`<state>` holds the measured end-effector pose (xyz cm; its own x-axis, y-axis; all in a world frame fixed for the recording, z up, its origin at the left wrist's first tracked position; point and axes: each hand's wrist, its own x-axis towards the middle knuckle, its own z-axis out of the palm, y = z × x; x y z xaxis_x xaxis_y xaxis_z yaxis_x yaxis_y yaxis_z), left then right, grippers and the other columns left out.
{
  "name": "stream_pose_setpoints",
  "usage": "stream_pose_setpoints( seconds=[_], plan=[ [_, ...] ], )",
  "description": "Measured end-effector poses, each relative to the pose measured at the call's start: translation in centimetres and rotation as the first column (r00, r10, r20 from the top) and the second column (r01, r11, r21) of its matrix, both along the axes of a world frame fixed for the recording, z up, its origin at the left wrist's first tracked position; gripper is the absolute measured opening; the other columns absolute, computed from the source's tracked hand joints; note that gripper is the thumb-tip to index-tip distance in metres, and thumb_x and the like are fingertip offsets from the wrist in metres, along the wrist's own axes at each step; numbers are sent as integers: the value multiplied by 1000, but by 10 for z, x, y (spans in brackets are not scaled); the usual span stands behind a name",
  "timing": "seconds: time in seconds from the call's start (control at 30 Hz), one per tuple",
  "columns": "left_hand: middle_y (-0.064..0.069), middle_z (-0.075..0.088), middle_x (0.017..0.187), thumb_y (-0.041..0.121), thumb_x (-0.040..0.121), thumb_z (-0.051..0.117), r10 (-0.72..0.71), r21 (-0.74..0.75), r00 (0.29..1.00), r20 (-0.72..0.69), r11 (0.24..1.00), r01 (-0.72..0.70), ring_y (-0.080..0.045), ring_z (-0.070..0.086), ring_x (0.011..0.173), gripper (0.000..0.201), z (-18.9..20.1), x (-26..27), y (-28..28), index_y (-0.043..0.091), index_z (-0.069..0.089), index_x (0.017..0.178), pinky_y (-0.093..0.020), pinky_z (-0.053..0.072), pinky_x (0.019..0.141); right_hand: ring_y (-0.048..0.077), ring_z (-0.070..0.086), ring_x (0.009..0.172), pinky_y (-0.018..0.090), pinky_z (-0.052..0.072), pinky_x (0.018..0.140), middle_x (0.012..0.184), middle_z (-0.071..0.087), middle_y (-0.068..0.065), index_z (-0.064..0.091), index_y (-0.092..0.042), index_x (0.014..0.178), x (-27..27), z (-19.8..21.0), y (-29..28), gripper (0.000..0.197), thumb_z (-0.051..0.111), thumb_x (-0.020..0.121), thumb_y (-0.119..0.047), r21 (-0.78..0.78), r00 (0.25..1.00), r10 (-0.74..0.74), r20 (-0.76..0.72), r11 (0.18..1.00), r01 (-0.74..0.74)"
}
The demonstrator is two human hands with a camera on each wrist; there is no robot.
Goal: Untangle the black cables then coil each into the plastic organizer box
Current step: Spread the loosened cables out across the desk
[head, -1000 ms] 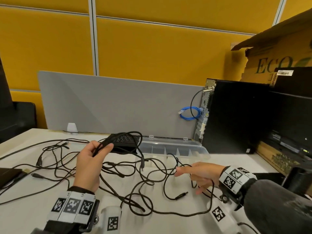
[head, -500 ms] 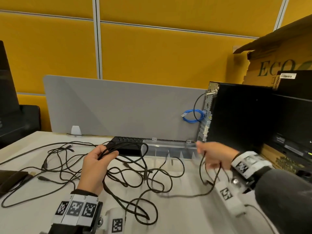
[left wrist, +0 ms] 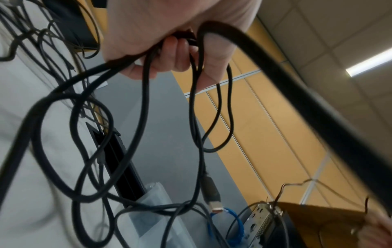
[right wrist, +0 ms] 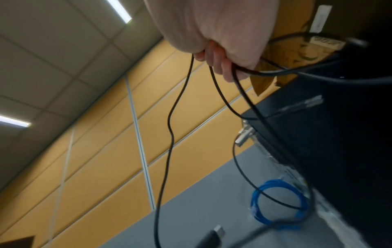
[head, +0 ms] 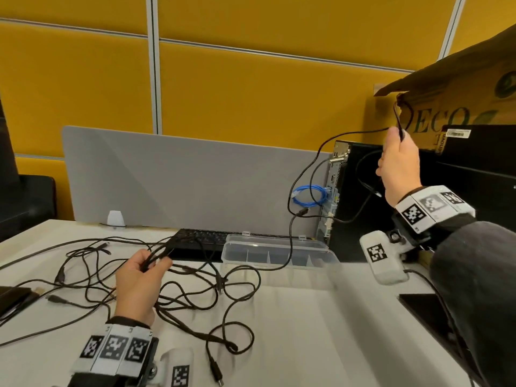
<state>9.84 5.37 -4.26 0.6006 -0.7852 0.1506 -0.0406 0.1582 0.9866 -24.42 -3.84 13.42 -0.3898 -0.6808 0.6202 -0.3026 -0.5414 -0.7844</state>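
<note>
A tangle of black cables sprawls over the white table's left and middle. My left hand grips a bundle of several strands just above the table, in front of the keyboard. High at the right, in front of the black PC tower, my right hand holds one thin black cable, its fingers curled round it. That cable hangs in loops down over the clear plastic organizer box, which stands open with its dividers showing. A plug dangles below the right hand.
A black keyboard lies behind the tangle, against a grey desk screen. A black PC tower with a coiled blue cable stands at the right, a cardboard box above it. A dark flat device lies at the right.
My right hand has risen from the table up and to the right, drawing one cable out of the tangle. The left hand has kept its hold on the bundle.
</note>
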Motion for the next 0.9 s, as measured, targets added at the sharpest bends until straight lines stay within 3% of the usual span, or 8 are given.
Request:
stream_pose_setpoints(
  seconds=[0.2, 0.37, 0.43, 0.53, 0.6, 0.7, 0.8, 0.9],
  plan=[
    [1, 49, 100, 6, 81, 66, -315, 205, 876, 366, 945, 254, -10, 49, 81, 32, 14, -30, 10, 26, 50, 100, -20, 35, 61, 2, 32, 58, 19, 30, 55, 67, 33, -13, 38, -29, 73, 33, 27, 4, 29, 30, 101, -33, -19, 988, 132, 76, 991, -131],
    [17, 34, 130, 60, 67, 71, -804, 457, 437, 403, 590, 666, -1, 41, 117, 76, 27, -65, 19, 53, 23, 125, -19, 39, 90, 6, 32, 50, 20, 30, 48, 66, 34, -11, 39, -27, 74, 67, 49, 21, 31, 29, 101, -36, -22, 954, 272, 125, 962, -271],
    [16, 36, 135, 78, 46, 67, -748, 269, 562, 354, 657, 705, 4, 43, 116, 98, 43, -70, 17, 54, 18, 128, -18, 42, 91, 6, 30, 45, 21, 29, 46, 56, 32, -11, 38, -22, 72, 77, 52, 30, 33, 29, 102, -36, -69, 918, 372, 137, 928, -366],
    [6, 32, 146, 69, 59, 66, -629, 42, 751, 199, 772, 635, -4, 53, 110, 108, 72, -72, 2, 46, 2, 142, -32, 49, 93, 6, 25, 43, 19, 26, 44, 46, 27, -12, 35, -18, 72, 89, 44, 47, 34, 29, 102, -35, -129, 804, 575, 152, 818, -561],
    [0, 34, 147, 56, 65, 67, -667, 159, 703, 246, 743, 650, -13, 56, 112, 112, 83, -78, -7, 40, -12, 144, -36, 52, 90, 6, 25, 44, 18, 26, 43, 48, 26, -12, 35, -18, 71, 97, 36, 60, 35, 30, 101, -36, -133, 725, 675, 139, 738, -661],
    [-7, 61, 124, 34, 87, 61, -767, 385, 561, 313, 642, 663, -12, 66, 89, 99, 76, -86, -17, 27, -19, 144, -18, 53, 68, 6, 24, 46, 18, 25, 45, 50, 25, -12, 35, -18, 70, 105, 28, 69, 36, 30, 101, -36, -140, 669, 735, 111, 678, -722],
    [0, 61, 66, 17, 98, 43, -757, 271, 595, 270, 653, 707, -5, 48, 45, 61, 55, -80, -20, 20, 4, 146, -21, 41, 49, 5, 26, 45, 18, 26, 45, 48, 27, -13, 35, -18, 70, 101, 29, 70, 36, 30, 101, -35, -153, 711, 693, 115, 720, -677],
    [5, 51, 69, 25, 95, 49, -754, 343, 573, 322, 657, 672, -3, 45, 54, 53, 47, -68, -16, 23, 26, 143, -21, 39, 57, 5, 25, 45, 18, 26, 45, 47, 27, -13, 35, -18, 70, 89, 36, 64, 36, 29, 102, -36, -166, 748, 651, 128, 758, -631]
  ],
)
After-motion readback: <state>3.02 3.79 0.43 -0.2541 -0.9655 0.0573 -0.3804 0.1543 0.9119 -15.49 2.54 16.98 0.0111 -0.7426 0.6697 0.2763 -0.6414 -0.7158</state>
